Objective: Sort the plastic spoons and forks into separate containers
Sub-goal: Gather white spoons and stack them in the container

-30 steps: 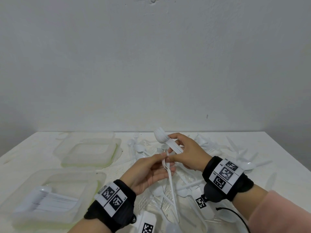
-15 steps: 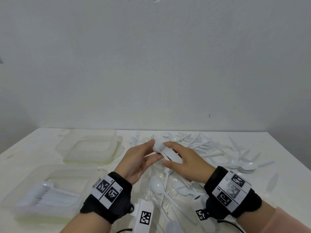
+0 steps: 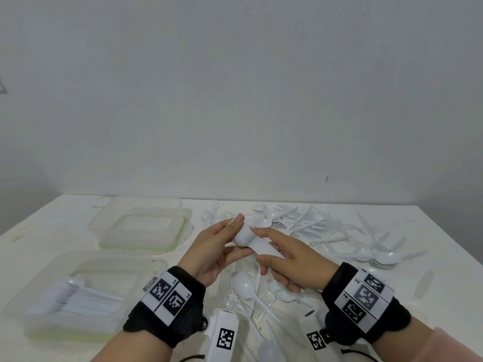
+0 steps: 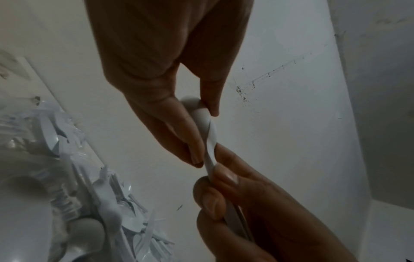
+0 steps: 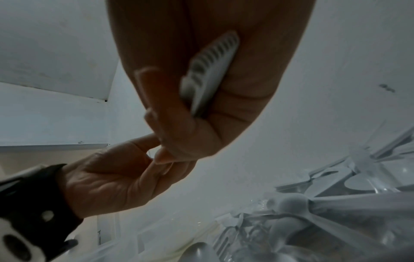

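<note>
A nested stack of white plastic spoons (image 3: 247, 239) is held above the table between both hands. My left hand (image 3: 236, 237) pinches its bowl end with thumb and fingers, seen close in the left wrist view on the stack (image 4: 205, 124). My right hand (image 3: 270, 253) is curled round the handles (image 5: 210, 74). The near clear container (image 3: 52, 267) at the front left holds a row of white utensils (image 3: 75, 299). The far clear container (image 3: 104, 231) looks empty. Loose white spoons and forks (image 3: 313, 226) cover the table's middle and right.
A single white spoon (image 3: 244, 286) and several clear forks (image 3: 235, 305) lie under my hands. A small pile of stacked spoons (image 3: 384, 258) sits at the right. The white wall stands just behind the table (image 3: 39, 228).
My left hand left the long utensil it pinched below my right hand and moved up to the bowl end of the stack. The stack has tipped lower and leftward.
</note>
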Action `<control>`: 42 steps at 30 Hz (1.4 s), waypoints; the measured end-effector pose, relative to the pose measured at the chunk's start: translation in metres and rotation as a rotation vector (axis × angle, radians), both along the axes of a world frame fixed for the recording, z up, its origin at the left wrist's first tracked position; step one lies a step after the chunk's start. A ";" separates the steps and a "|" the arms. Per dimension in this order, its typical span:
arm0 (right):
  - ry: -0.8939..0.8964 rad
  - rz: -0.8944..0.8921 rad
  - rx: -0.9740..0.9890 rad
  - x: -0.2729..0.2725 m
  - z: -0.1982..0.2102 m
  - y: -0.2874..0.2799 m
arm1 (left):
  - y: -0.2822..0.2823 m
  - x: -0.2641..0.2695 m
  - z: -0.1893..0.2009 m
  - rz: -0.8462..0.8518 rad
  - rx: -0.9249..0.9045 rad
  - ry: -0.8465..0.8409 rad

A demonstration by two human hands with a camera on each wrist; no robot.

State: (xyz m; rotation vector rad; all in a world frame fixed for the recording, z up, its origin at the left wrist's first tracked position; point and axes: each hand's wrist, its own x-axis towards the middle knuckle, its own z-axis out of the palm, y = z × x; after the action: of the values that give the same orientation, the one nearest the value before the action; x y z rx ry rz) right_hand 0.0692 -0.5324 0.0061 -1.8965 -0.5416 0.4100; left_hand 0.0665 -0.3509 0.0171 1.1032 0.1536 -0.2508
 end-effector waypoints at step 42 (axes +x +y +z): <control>-0.736 0.168 -0.180 -0.004 0.029 0.151 | 0.186 -0.069 0.064 0.201 0.242 0.179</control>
State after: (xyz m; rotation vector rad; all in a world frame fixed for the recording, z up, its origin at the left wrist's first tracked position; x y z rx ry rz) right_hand 0.0653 -0.3810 0.0349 -2.1632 -1.1832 -0.1638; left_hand -0.0029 -0.1653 0.0812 1.2946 0.4612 -0.1525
